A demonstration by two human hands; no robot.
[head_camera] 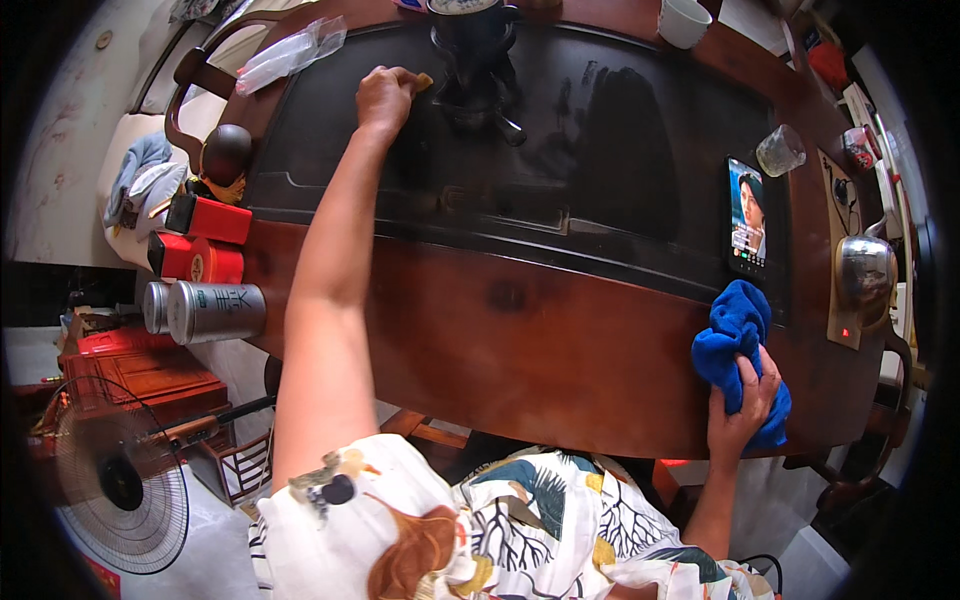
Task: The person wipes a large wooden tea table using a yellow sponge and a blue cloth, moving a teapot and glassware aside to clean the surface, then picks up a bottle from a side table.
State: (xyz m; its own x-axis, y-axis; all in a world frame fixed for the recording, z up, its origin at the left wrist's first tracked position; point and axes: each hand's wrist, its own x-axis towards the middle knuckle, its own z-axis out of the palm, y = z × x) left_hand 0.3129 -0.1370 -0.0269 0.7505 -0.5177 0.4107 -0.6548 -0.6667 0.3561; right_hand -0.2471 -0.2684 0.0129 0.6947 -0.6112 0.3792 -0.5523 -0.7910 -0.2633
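My left hand (387, 100) reaches across the black tea tray (337, 142) and pinches a small yellowish-brown piece (424, 82), whose kind I cannot tell. Just right of it stands a dark pot-like vessel (469, 45) on a dark stand, with a dark rounded handle (511, 131) pointing towards me. My right hand (745, 397) grips a crumpled blue cloth (731, 322) at the right front of the reddish wooden table (540, 345). A lit phone (746, 214) lies on the tray beyond the cloth. Wet-looking marks show on the tray's right half.
Red boxes (217, 219) and silver tins (217, 311) line the left edge, near a dark round ornament (226, 154). A plastic bag (289, 56) lies behind them. At right are a clear glass (781, 150), a metal kettle (862, 266) and a white cup (683, 22). A fan (120, 480) stands lower left.
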